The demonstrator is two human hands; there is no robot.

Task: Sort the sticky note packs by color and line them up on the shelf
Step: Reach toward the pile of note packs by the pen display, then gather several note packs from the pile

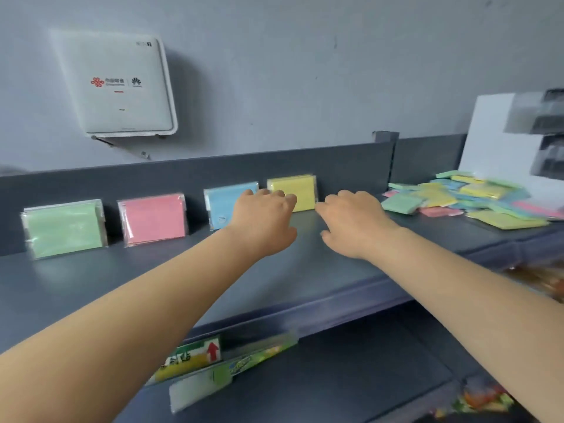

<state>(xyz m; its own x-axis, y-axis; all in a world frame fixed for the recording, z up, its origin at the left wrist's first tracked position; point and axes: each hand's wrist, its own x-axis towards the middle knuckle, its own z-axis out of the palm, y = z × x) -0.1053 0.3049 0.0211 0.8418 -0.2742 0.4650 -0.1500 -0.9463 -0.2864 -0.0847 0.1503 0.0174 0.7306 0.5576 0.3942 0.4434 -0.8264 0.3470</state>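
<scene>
Four wrapped sticky note packs lean against the shelf's (pixel 305 248) back panel: green pack (pixel 64 228), pink pack (pixel 155 219), blue pack (pixel 224 204), yellow pack (pixel 297 192). My left hand (pixel 264 222) hovers before the blue one, fingers loosely curled, gripping nothing I can see. My right hand (pixel 354 222) does likewise near the yellow. Unsorted packs (pixel 476 198) lie heaped at right.

A red knot logo with small unreadable characters and a dark fan-shaped Huawei logo are printed on the white wall box (pixel 117 87); a red upward arrow is shown on the price strip (pixel 195 357) under the shelf's front edge; its lettering is blurred.
</scene>
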